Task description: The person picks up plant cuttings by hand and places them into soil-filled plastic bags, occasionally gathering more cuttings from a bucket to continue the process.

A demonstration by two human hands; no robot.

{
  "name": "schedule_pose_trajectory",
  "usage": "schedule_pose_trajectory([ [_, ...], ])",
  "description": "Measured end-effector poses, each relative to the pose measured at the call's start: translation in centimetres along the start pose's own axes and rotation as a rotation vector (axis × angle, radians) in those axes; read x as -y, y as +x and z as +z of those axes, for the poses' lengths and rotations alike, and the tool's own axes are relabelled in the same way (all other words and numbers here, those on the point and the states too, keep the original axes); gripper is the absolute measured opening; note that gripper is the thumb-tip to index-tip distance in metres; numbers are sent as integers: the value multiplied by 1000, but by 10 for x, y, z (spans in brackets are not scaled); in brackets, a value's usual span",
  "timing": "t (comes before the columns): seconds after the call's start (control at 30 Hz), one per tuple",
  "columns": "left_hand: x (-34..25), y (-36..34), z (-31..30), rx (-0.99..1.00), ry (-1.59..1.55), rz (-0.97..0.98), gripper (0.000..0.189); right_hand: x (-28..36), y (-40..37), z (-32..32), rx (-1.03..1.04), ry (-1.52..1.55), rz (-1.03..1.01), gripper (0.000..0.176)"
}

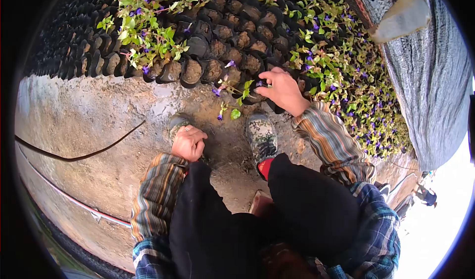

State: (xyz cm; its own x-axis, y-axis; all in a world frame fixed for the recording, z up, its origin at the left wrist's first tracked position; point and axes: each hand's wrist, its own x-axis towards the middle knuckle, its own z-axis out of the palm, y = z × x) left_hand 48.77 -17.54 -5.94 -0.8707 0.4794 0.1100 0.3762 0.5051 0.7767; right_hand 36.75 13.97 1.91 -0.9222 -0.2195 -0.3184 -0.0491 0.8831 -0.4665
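Observation:
My right hand (282, 90) is at the front edge of the black pots, its thumb and bent fingers apart around a small gap. A purple bloom shows by the fingertips. Just left of it, a leafy seedling (243, 95) with purple flowers leans over the front edge of the soil-filled pots (213, 70). My left hand (188, 143) hangs above the shoe on the left, fingers curled in, with nothing visible in them. Part of its palm side is hidden.
Flowering plants (346, 76) fill the pots to the right, and another clump (148, 31) stands at upper left. A dark hose (84, 156) lies on the wet concrete floor (99, 106). Grey netting (425, 76) hangs at right. A distant person (426, 196) is at far right.

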Motion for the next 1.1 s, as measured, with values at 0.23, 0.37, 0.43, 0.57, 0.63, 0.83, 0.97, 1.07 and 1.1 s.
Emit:
schedule_pose_trajectory([
  [0.23, 4, 1, 1, 20, 24, 13, 13, 43, 14, 44, 57, -171, -233, 19],
  [0.37, 2, 2, 1, 18, 14, 19, 13, 17, -8, 32, -202, 197, -73, 17],
  [0.43, 2, 2, 2, 18, 13, 11, 13, -13, -25, 11, -284, 435, 142, 22],
  [0.57, 2, 2, 3, 44, 16, -16, 14, -81, -56, -35, -451, 691, 325, 12],
  [0.63, 4, 2, 4, 43, 16, -1, 14, -117, -62, -36, -454, 467, 367, 16],
  [0.83, 4, 2, 4, 61, 24, 3, 13, -154, -46, -3, -543, -35, 313, 27],
  [0.97, 5, 3, 4, 61, 20, 12, 13, -150, -41, 10, -501, -256, 396, 27],
  [1.07, 1, 6, 2, 43, 46, 31, 13, -137, -42, 6, -458, -216, 439, 31],
  [1.1, 1, 6, 3, 51, 41, 35, 13, -132, -46, 1, -463, -171, 441, 33],
])
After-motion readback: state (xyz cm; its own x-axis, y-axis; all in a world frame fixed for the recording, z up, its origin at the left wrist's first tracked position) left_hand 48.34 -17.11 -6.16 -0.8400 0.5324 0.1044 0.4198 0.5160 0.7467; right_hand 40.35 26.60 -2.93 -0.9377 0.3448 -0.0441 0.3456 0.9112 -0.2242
